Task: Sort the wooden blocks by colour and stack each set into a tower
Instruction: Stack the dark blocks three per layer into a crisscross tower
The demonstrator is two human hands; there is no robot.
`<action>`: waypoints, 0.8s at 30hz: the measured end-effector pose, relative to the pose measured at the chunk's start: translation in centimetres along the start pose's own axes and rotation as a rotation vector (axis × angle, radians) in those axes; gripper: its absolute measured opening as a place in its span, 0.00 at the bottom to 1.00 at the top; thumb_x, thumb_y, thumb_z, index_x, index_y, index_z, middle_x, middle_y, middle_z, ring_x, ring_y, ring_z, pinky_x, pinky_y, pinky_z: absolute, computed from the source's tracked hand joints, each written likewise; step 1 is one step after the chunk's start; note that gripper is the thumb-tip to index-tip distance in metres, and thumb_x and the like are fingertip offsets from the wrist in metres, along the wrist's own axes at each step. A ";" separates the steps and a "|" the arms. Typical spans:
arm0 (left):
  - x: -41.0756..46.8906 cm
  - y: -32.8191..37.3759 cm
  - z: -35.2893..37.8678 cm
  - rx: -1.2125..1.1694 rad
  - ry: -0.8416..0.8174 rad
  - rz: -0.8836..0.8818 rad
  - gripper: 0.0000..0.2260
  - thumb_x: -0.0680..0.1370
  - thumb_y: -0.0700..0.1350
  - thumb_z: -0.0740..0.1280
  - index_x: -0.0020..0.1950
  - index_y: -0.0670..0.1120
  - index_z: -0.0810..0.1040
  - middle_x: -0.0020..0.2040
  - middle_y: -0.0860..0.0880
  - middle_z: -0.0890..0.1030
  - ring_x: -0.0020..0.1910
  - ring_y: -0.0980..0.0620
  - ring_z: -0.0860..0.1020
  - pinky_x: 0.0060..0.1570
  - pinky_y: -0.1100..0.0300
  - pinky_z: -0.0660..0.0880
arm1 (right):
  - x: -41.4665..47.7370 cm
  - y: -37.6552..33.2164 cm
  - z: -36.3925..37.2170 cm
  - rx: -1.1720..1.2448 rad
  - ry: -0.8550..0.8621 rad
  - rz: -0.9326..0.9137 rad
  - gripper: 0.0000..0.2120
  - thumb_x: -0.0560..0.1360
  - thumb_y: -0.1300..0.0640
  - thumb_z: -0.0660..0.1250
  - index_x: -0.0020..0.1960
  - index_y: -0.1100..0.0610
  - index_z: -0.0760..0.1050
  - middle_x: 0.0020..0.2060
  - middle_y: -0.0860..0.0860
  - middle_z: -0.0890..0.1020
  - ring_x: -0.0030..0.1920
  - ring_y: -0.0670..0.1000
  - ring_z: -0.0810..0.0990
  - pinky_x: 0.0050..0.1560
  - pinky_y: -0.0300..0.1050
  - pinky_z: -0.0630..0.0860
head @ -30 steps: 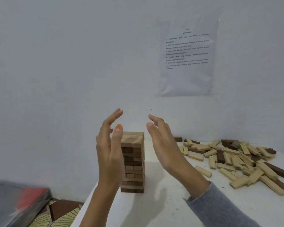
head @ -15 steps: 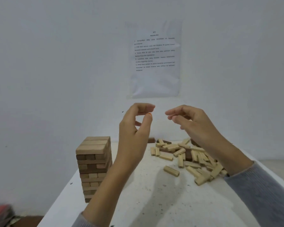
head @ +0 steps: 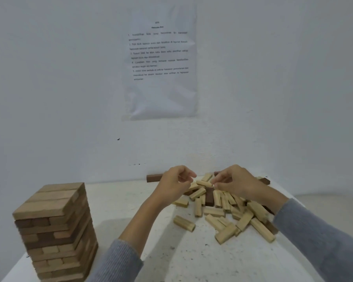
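A tower (head: 55, 231) of mixed light and dark wooden blocks stands at the table's front left. A loose pile of mostly light blocks (head: 224, 212) lies at the right, with a dark block (head: 209, 197) among them. My right hand (head: 235, 183) is over the back of the pile, and its fingertips pinch the end of a light block (head: 203, 183). My left hand (head: 174, 185) hovers at the pile's left edge with its fingers curled, and I see nothing in it.
The white table (head: 151, 251) stands against a white wall. A single dark block (head: 154, 178) lies by the wall behind my left hand. One light block (head: 184, 223) lies apart in front of the pile. A printed sheet (head: 161, 64) hangs on the wall.
My view swung right, away from the tower. Both hands left the tower's sides, curled, and dropped onto the pile; the right now pinches a light block.
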State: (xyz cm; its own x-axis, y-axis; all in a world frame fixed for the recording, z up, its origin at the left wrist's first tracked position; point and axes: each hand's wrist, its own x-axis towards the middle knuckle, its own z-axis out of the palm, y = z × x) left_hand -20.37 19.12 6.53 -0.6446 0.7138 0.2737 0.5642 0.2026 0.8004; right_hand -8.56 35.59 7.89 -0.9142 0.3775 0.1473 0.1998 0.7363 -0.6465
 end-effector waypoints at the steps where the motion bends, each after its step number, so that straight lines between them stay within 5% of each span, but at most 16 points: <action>1: 0.6 -0.8 0.4 0.038 -0.028 -0.001 0.11 0.75 0.33 0.63 0.51 0.46 0.79 0.49 0.47 0.81 0.50 0.51 0.78 0.49 0.63 0.77 | 0.4 0.7 0.4 -0.047 -0.019 -0.005 0.05 0.75 0.57 0.71 0.50 0.53 0.84 0.41 0.40 0.79 0.43 0.39 0.76 0.40 0.28 0.69; 3: 1.8 -2.2 1.2 0.126 -0.067 0.007 0.09 0.77 0.36 0.65 0.51 0.47 0.78 0.50 0.49 0.81 0.50 0.54 0.78 0.46 0.71 0.73 | 1.3 1.8 1.2 -0.133 -0.049 -0.004 0.07 0.75 0.54 0.71 0.53 0.50 0.83 0.43 0.41 0.77 0.45 0.40 0.73 0.38 0.28 0.67; 6: 3.4 -4.1 2.3 0.194 -0.061 0.012 0.09 0.78 0.37 0.63 0.54 0.47 0.79 0.52 0.53 0.79 0.53 0.58 0.75 0.47 0.75 0.69 | 2.8 3.2 1.9 -0.232 -0.087 0.008 0.11 0.73 0.48 0.72 0.55 0.47 0.82 0.55 0.45 0.78 0.56 0.44 0.74 0.52 0.36 0.70; 9: 5.0 -5.0 2.5 0.227 0.064 -0.014 0.13 0.80 0.35 0.58 0.56 0.46 0.79 0.56 0.51 0.79 0.58 0.54 0.75 0.58 0.63 0.72 | 3.9 3.6 2.3 -0.306 -0.129 0.009 0.21 0.69 0.42 0.74 0.60 0.47 0.79 0.59 0.45 0.77 0.63 0.47 0.72 0.63 0.46 0.69; 13: 6.7 -5.8 2.3 0.447 -0.011 -0.056 0.16 0.82 0.37 0.54 0.64 0.48 0.75 0.64 0.52 0.76 0.65 0.53 0.72 0.70 0.55 0.59 | 4.7 3.5 2.7 -0.476 -0.180 -0.015 0.30 0.68 0.38 0.72 0.66 0.49 0.75 0.66 0.49 0.71 0.71 0.52 0.60 0.69 0.52 0.56; 19: 8.1 -7.0 2.1 0.664 -0.126 -0.079 0.18 0.81 0.39 0.53 0.67 0.51 0.73 0.66 0.52 0.74 0.66 0.51 0.67 0.64 0.53 0.53 | 5.1 3.8 3.1 -0.516 -0.190 -0.002 0.30 0.67 0.34 0.70 0.65 0.45 0.74 0.63 0.47 0.68 0.68 0.52 0.59 0.66 0.51 0.56; 24: 8.3 -6.5 1.4 0.681 -0.194 -0.129 0.16 0.80 0.42 0.58 0.66 0.53 0.73 0.65 0.51 0.72 0.66 0.50 0.66 0.68 0.50 0.50 | 4.7 3.8 3.1 -0.327 -0.145 0.005 0.28 0.64 0.39 0.76 0.59 0.43 0.70 0.56 0.42 0.68 0.64 0.49 0.61 0.64 0.47 0.60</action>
State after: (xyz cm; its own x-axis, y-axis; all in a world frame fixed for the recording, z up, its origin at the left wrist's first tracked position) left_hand -28.60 24.67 2.85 -0.6603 0.7494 0.0495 0.7270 0.6213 0.2922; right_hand -13.14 38.42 3.82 -0.9488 0.3151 0.0217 0.2852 0.8842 -0.3700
